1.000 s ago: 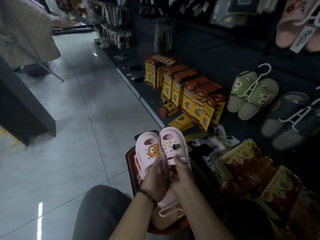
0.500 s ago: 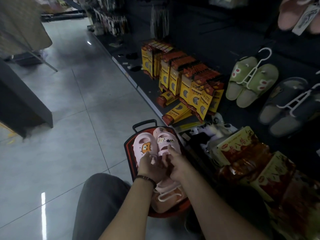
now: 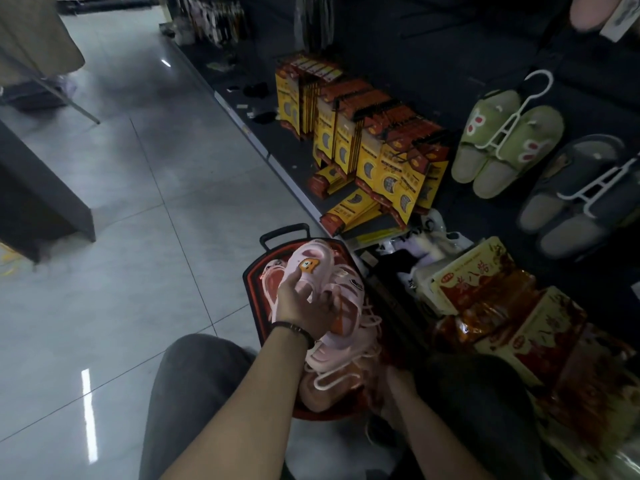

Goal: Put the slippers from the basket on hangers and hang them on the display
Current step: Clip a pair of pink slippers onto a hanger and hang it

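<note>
My left hand (image 3: 303, 308) grips a pair of pink slippers (image 3: 313, 263) with cartoon charms, held just over the red basket (image 3: 250, 285) on the floor. More pink slippers and pale hangers (image 3: 334, 379) lie in the basket below them. My right hand (image 3: 391, 393) is low at the basket's near right side, blurred, with its fingers hidden among the contents. On the dark display at the right hang green slippers (image 3: 485, 161) and grey slippers (image 3: 568, 216), each pair on a white hanger.
Yellow and orange boxes (image 3: 363, 140) stand on the low shelf beyond the basket. Red and yellow packaged goods (image 3: 485, 292) lie to its right. My knee (image 3: 197, 375) is beside the basket. A dark counter (image 3: 45, 195) stands at left on the tiled floor.
My right hand has left the pink pair and dropped to the basket's near side. My left hand alone holds the slippers, lower and tilted over the basket.
</note>
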